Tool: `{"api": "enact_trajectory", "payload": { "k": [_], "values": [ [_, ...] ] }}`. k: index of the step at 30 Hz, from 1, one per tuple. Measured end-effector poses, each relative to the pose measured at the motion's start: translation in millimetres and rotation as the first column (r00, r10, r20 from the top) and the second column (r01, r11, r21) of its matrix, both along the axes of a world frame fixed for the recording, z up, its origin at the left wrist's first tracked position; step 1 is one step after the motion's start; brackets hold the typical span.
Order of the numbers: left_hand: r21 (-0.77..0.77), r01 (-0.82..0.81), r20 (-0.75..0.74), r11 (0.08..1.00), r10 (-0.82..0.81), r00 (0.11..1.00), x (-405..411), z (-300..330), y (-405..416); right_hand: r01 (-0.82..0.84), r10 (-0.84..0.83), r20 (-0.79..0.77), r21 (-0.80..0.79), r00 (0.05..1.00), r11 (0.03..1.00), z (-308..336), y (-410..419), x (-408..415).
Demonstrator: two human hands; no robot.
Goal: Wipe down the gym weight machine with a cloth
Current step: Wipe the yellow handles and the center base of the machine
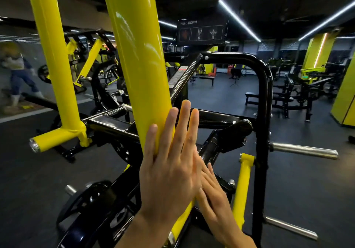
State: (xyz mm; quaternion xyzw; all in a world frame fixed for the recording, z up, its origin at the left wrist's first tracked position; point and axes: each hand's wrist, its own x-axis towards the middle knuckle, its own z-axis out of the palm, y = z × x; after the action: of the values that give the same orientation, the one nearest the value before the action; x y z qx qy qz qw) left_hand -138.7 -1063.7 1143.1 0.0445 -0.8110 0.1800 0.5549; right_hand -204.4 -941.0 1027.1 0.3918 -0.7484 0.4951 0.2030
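Observation:
A thick yellow bar (138,55) of the pull-down weight machine rises right in front of me. My left hand (169,163) lies flat against its lower part, fingers straight and together, pointing up. My right hand (215,196) sits lower and to the right, fingers extended, partly tucked behind the left palm near the bar. No cloth shows in either hand. A second yellow arm (55,59) stands to the left. The black frame (263,98) curves over on the right.
Chrome weight pegs (305,149) stick out of the black frame to the right, another peg (292,226) lower down. A black weight plate (90,199) hangs at lower left. A person (17,75) stands far left. Benches and machines (278,101) fill the dark floor beyond.

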Motion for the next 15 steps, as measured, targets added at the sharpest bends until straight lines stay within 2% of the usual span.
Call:
{"api": "enact_trajectory", "payload": {
  "k": [3,6,10,15],
  "values": [
    [0.033,-0.019,0.017,0.999,0.019,1.0,2,2,6,0.015,-0.002,-0.109,0.122,0.994,0.992,7,13,-33],
    [0.066,-0.072,0.077,0.995,0.067,0.995,3,-2,19,0.025,-0.011,-0.108,0.13,0.994,0.991,8,23,-72],
    [0.028,-0.191,0.161,0.981,0.184,0.97,0,-14,37,0.04,-0.019,-0.134,0.154,0.991,0.987,11,33,-115],
    [0.051,-0.217,0.239,0.975,0.199,0.95,-14,-41,61,-0.022,0.033,-0.101,0.107,0.994,0.994,13,32,-131]
  ]
}}
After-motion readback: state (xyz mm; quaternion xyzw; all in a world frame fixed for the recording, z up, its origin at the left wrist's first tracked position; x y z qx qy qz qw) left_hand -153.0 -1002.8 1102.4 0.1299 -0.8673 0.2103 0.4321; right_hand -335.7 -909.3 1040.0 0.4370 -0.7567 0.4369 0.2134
